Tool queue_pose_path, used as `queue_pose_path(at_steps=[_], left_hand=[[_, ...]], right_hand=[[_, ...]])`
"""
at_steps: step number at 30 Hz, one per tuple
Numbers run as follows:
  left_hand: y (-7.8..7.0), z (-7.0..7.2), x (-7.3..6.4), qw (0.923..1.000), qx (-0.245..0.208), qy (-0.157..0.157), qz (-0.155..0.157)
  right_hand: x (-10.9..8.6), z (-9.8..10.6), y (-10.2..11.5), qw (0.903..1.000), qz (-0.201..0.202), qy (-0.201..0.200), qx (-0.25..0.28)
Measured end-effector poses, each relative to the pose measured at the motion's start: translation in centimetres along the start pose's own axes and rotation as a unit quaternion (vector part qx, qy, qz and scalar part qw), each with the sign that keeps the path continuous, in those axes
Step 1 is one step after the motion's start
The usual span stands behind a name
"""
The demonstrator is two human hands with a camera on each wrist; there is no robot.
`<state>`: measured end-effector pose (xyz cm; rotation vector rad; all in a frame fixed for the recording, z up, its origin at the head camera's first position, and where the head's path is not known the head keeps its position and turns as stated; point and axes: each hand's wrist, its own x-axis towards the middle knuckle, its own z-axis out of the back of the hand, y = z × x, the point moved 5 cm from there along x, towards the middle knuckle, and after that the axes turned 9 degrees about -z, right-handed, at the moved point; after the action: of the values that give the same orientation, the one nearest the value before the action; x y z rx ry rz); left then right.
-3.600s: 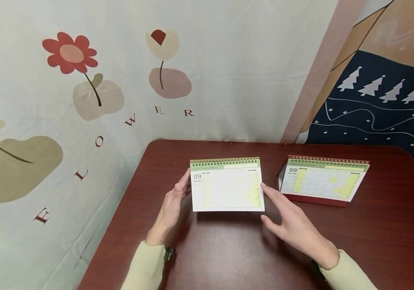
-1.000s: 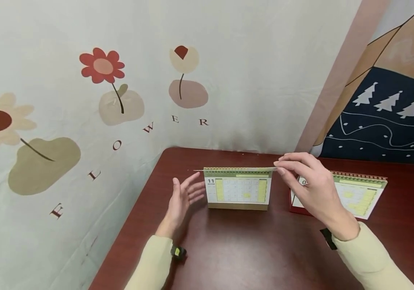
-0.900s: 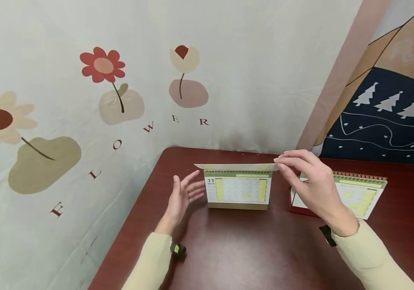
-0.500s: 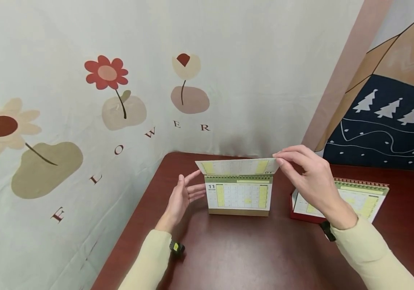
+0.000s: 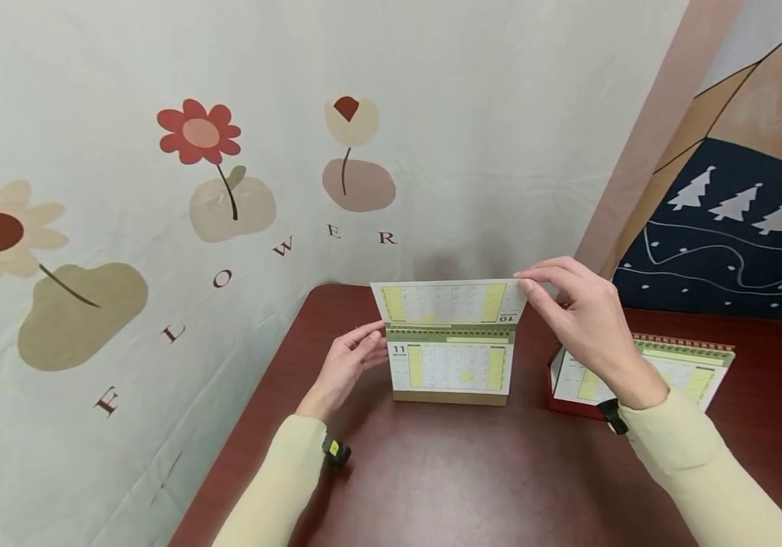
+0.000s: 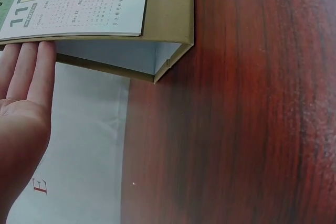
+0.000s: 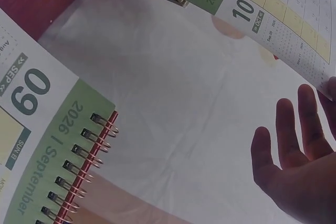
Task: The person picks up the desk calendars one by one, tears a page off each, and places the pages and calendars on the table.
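Observation:
A desk calendar with a tan base stands on the table, its November page facing me. My right hand pinches a corner of its October page between thumb and index finger. That page is raised above the coil binding and appears upside down. In the right wrist view, the other fingers spread apart from the paper. My left hand is at the calendar's left side. In the left wrist view, straight fingers touch the calendar's side edge; the thumb is out of that view.
A second desk calendar with a red base and a September page stands to the right, partly behind my right forearm. Behind the dark red table hangs a pale cloth with printed flowers.
The calendar's front page has gone from September to November. My right hand has raised the October page higher, from edge-on to tilted upright. My left hand's thumb has moved nearer the calendar.

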<state>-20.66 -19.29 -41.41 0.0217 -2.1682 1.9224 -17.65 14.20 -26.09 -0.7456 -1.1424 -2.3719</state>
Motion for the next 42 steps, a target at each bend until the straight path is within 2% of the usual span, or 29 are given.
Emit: queue_pose_path(at_steps=[9,16,22,28,31,37,42], left_hand=[[0.0,-0.2,0.4,0.9996,0.023,-0.012,-0.006],[0.0,-0.4,0.9,0.9994,0.031,-0.001,-0.015],[0.0,-0.4,1.2,0.9994,0.032,-0.01,-0.006],[0.0,-0.4,0.9,0.9993,0.034,-0.017,-0.005],[0.0,-0.3,0.8,0.9992,0.032,-0.021,-0.006],[0.1,-0.2,0.8,0.9993,0.034,-0.016,0.0],[0.1,-0.2,1.0,0.9995,0.029,-0.011,0.003]], right_hand=[[0.6,0.0,0.1,0.9996,0.009,0.001,-0.027],[1.0,0.2,0.5,0.9979,0.035,-0.007,-0.054],[1.3,0.0,1.3,0.9938,0.078,-0.009,-0.079],[1.9,-0.7,2.4,0.9836,0.131,-0.01,-0.124],[2.1,-0.9,2.6,0.9806,0.134,-0.011,-0.143],[2.3,-0.8,2.3,0.9804,0.112,-0.016,-0.161],[2.6,-1.1,2.3,0.9777,0.115,-0.005,-0.175]])
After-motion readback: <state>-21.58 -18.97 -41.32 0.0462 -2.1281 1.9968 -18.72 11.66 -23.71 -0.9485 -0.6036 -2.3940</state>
